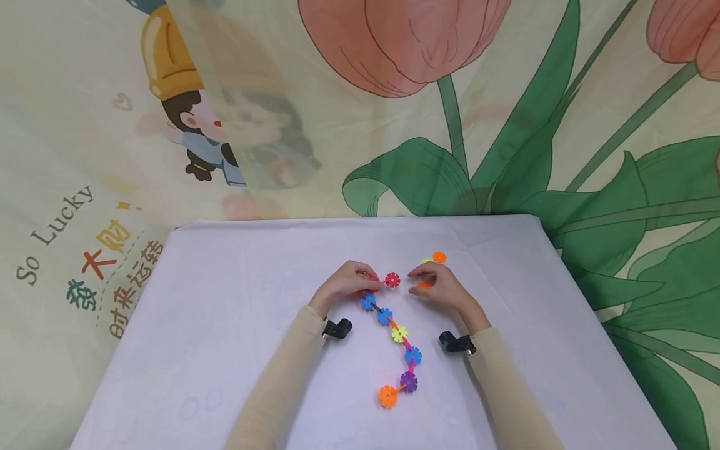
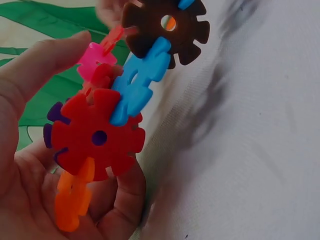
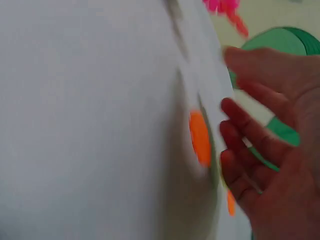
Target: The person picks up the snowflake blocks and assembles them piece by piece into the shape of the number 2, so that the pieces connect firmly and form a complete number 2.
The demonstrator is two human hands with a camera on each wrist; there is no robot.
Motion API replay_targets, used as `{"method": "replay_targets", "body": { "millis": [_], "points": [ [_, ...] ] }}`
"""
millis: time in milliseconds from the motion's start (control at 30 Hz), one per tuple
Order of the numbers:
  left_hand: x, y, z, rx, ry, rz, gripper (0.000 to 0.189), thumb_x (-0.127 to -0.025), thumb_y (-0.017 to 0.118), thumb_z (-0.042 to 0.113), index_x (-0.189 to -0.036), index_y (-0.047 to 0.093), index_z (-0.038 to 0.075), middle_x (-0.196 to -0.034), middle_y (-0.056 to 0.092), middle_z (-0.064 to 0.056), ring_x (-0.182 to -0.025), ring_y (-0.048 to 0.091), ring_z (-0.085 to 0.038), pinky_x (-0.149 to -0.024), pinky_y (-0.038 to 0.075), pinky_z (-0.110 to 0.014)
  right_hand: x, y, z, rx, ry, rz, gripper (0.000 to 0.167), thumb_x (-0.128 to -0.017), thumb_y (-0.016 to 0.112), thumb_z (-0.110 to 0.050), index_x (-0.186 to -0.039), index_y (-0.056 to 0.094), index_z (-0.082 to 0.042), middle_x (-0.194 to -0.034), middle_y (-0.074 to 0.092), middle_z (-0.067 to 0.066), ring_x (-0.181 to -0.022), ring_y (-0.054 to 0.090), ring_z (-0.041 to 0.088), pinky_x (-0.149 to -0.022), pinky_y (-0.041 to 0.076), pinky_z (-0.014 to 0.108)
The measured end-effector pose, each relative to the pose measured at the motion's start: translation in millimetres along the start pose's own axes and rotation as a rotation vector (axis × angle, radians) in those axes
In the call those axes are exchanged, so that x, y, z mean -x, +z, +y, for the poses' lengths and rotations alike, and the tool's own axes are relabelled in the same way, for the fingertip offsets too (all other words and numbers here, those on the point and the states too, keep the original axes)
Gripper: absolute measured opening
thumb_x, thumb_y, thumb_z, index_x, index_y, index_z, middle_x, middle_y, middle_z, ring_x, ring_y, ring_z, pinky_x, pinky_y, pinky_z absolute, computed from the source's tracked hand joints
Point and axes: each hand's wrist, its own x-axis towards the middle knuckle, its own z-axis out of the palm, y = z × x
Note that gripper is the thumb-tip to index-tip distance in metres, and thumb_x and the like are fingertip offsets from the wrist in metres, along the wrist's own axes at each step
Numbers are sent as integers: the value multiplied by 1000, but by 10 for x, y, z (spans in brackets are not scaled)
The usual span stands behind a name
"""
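My left hand (image 1: 347,284) grips one end of a chain of notched plastic snowflake discs; in the left wrist view its fingers curl behind a large red disc (image 2: 95,135). An orange disc (image 2: 72,195), a blue disc (image 2: 137,82) and a brown disc (image 2: 192,30) link around it. Another red disc (image 1: 392,280) sticks out to the right of the fingertips. From the hand the chain curves toward the front through a yellow disc (image 1: 400,334) and a purple disc (image 1: 409,382) to an orange end disc. My right hand (image 1: 444,289), fingers loosely bent and apart, hovers beside a loose orange disc (image 3: 201,140).
Behind the right hand lie another orange disc (image 1: 439,257) and a partly hidden yellow disc (image 1: 427,260). A white cloth covers the table (image 1: 253,262). A printed curtain (image 1: 281,200) hangs along its far edge.
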Motion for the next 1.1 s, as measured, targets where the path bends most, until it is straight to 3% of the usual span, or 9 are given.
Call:
{"method": "replay_targets", "body": {
  "millis": [167,400,500,600,767,933,1100],
  "points": [
    [3,-13,-27,-15,6,1,20,-81,82,24,-83,70,8,-68,66,1,-62,54,-9,-60,41,-22,71,-118,80,180,63,-45,27,-78,84,-10,-102,73,-4,-95,60,6,-88,54,23,-81,49,36],
    [-6,-5,-35,21,37,-30,22,-83,80,25,-91,72,6,-75,71,-4,-66,60,-9,-64,44,-23,59,-157,73,137,148,-27,27,-78,84,-10,-95,65,-2,-83,57,6,-74,48,21,-65,44,27],
    [-11,1,-41,16,50,-52,24,-85,78,25,-99,74,7,-83,74,-7,-72,64,-10,-71,48,-24,49,-138,67,44,95,12,20,-81,80,-5,-94,65,0,-83,61,7,-72,52,19,-64,46,23],
    [-15,4,-40,-2,63,-66,24,-87,76,26,-102,75,6,-87,75,-6,-76,65,-10,-74,49,-24,44,-95,58,-71,-16,53,14,-85,75,0,-97,69,3,-88,67,12,-74,60,20,-69,51,19],
    [-47,12,-36,-55,86,-65,23,-91,71,28,-99,75,6,-84,72,-1,-73,59,-10,-70,46,-23,30,-7,23,-194,-151,86,14,-84,74,4,-97,72,6,-93,69,18,-81,67,25,-75,53,17],
    [-69,17,-27,-128,85,-65,28,-96,63,34,-100,75,9,-81,64,1,-75,53,-13,-70,43,-25,47,18,-129,-209,-179,87,13,-83,71,13,-95,69,11,-91,67,24,-81,66,35,-75,55,21],
    [-87,23,3,-168,86,-99,26,-99,60,30,-107,75,10,-92,68,0,-83,57,-13,-80,47,-28,100,0,-355,-211,-184,67,13,-82,69,17,-94,68,13,-90,67,24,-82,65,38,-75,55,21]
  ]
}}
